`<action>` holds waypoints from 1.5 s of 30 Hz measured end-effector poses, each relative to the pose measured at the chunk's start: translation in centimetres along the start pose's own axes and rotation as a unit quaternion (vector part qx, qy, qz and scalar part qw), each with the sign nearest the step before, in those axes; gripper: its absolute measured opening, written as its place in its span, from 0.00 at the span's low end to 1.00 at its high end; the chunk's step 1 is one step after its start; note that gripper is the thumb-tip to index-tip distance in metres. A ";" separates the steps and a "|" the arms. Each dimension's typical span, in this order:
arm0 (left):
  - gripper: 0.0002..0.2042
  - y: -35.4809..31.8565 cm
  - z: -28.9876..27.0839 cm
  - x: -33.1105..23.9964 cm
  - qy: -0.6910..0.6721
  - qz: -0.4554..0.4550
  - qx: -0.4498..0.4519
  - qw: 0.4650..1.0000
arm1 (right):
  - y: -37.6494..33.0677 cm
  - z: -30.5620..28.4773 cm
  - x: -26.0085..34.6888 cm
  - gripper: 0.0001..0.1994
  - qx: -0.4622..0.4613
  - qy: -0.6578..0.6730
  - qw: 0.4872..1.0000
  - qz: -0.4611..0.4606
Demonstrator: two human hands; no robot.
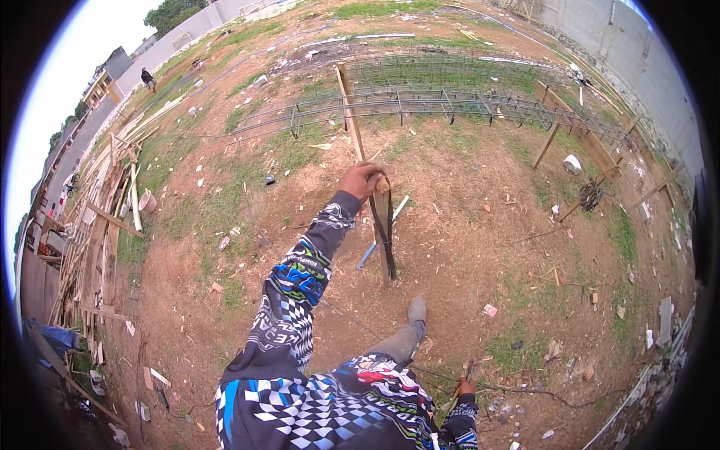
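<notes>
My left hand [361, 180] is stretched forward, its fingers wrapped over the top of a wooden post [383, 214]. A dark strap-like strip [389, 247] hangs down the side of this post. Behind the hand, a long wooden board [349, 112] slants away toward a rebar cage [427, 101]. Low on the right, my right hand [466, 387] hangs beside my body, closed round a narrow thing that pokes up past the fingers; its kind is too small to tell. A blue stick-like piece [367, 255] and a white rod [401, 207] show beside the post.
Planks and bamboo poles [101, 225] lie heaped at the left, near a bucket [148, 200]. More wooden supports [577, 131] hold the cage at the right, by a bundle of wire [591, 196]. A dark cord [517, 389] crosses the littered ground. Far left stands another person [148, 78].
</notes>
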State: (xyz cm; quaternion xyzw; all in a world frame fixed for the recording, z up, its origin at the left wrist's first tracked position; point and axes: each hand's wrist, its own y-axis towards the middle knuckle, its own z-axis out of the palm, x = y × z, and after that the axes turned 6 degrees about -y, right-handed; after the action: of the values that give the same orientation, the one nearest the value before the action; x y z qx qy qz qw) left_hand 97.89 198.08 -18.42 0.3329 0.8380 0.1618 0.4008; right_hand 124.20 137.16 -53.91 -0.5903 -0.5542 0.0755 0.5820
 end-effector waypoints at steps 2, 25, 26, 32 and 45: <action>0.11 1.8 -0.3 1.1 0.032 -0.004 0.088 0.996 | 2.3 -0.4 -1.2 0.09 0.016 -0.064 0.997 0.042; 0.11 4.9 1.2 -3.5 0.291 -0.022 0.220 0.931 | 31.1 -6.9 36.1 0.18 -0.008 -0.266 0.962 -0.064; 0.11 4.7 1.3 -3.8 0.318 -0.039 0.217 0.922 | 30.2 -6.3 39.2 0.18 0.037 -0.283 0.958 -0.041; 0.10 5.6 2.1 -6.0 0.376 -0.040 0.215 0.900 | 35.7 -8.2 43.5 0.13 0.039 -0.354 0.920 -0.163; 0.05 3.1 2.9 -3.0 0.053 -0.258 0.028 0.964 | 26.1 -14.1 36.0 0.16 -0.014 -0.355 0.934 0.021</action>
State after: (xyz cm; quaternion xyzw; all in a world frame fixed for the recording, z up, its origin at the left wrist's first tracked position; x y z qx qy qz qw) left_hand 102.87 198.25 -16.86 0.1079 0.9197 0.0468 0.3746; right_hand 162.81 162.96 -49.60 -0.5444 -0.7131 0.2849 0.3375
